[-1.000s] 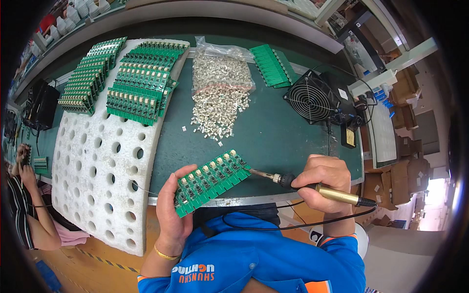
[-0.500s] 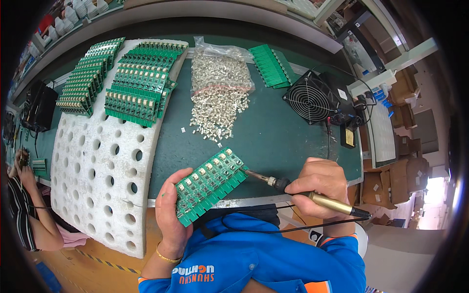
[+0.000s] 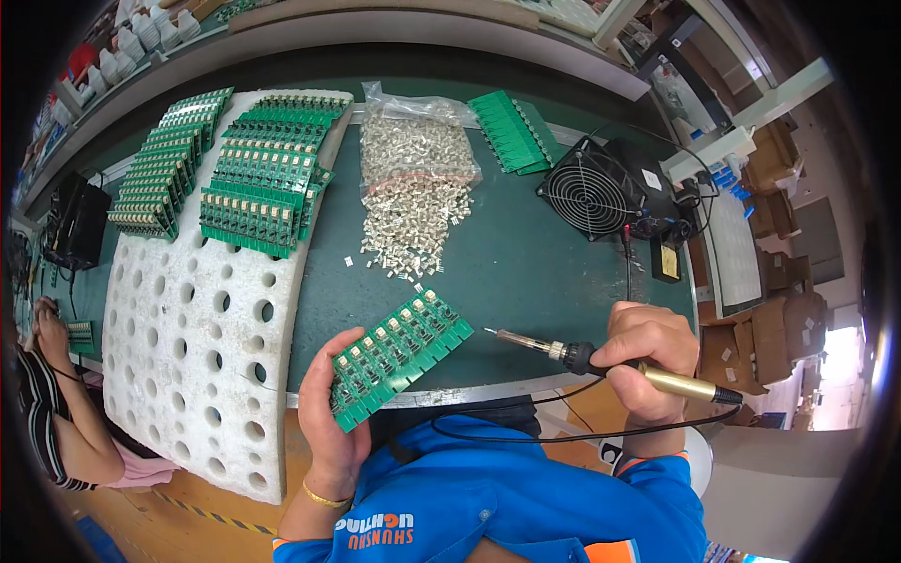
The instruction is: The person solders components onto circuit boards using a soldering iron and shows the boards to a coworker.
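Observation:
My left hand (image 3: 330, 413) grips one end of a green circuit board panel (image 3: 399, 355), tilted above the table's front edge. A row of small white connectors runs along the panel's upper part. In my right hand (image 3: 654, 355) is a soldering iron (image 3: 530, 342) with a gold handle, its tip pointing left. That tip hangs just right of the panel, apart from it. Beyond the panel, small white connectors (image 3: 413, 230) spill in a heap from a clear plastic bag (image 3: 418, 145).
Rows of populated boards (image 3: 253, 220) stand on a white foam slab (image 3: 192, 347) with holes. A black fan (image 3: 589, 192) and more green panels (image 3: 511, 131) are at the back right. A small yellow sponge holder (image 3: 667, 261) sits nearby. At far left is another person's arm (image 3: 80, 403).
My right hand has drawn the soldering iron right, and its tip has come away from the panel. The panel has shifted slightly left and down in my left hand.

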A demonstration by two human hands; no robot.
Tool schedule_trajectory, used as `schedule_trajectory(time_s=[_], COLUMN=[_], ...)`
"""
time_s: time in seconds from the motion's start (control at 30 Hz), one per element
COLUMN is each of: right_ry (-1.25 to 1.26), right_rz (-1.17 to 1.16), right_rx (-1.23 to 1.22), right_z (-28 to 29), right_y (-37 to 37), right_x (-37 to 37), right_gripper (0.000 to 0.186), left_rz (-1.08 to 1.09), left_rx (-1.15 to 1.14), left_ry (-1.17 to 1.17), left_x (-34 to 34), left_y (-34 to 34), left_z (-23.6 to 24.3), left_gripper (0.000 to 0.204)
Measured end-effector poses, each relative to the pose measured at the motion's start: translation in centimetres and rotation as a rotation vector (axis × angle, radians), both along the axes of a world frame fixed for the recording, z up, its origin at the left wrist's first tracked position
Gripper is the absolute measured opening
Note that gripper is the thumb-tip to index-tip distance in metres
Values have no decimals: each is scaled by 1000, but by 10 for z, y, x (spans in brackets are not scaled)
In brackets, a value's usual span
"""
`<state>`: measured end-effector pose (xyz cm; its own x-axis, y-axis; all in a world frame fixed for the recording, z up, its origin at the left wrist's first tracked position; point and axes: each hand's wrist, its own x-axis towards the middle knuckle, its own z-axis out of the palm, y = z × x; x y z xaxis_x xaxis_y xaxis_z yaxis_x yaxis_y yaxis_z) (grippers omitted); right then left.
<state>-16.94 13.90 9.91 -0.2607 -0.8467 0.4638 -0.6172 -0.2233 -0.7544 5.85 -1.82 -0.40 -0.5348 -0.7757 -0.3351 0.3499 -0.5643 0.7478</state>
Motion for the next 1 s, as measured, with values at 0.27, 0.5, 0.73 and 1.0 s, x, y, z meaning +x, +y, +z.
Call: schedule_trajectory(time_s=[0.27,0.5,0.73,1.0], right_ry=[-63,-171,-71,380], right_rz=[-170,-937,-1308,-1201], right_rx=[-32,-364,-285,-244], right_z=[-9,-43,-70,-82], right_y=[23,79,141,124], right_x=[-9,-15,-93,-202], right_gripper=[15,8,16,22], left_rz=[-44,-119,-109,-149], left_rx=[183,67,60,3], left_ry=[20,33,-112,-119], left_x=[-13,-3,-26,-46], left_y=[-1,-1,13,26], left_z=[6,-17,-3,12], left_gripper=[43,47,46,49])
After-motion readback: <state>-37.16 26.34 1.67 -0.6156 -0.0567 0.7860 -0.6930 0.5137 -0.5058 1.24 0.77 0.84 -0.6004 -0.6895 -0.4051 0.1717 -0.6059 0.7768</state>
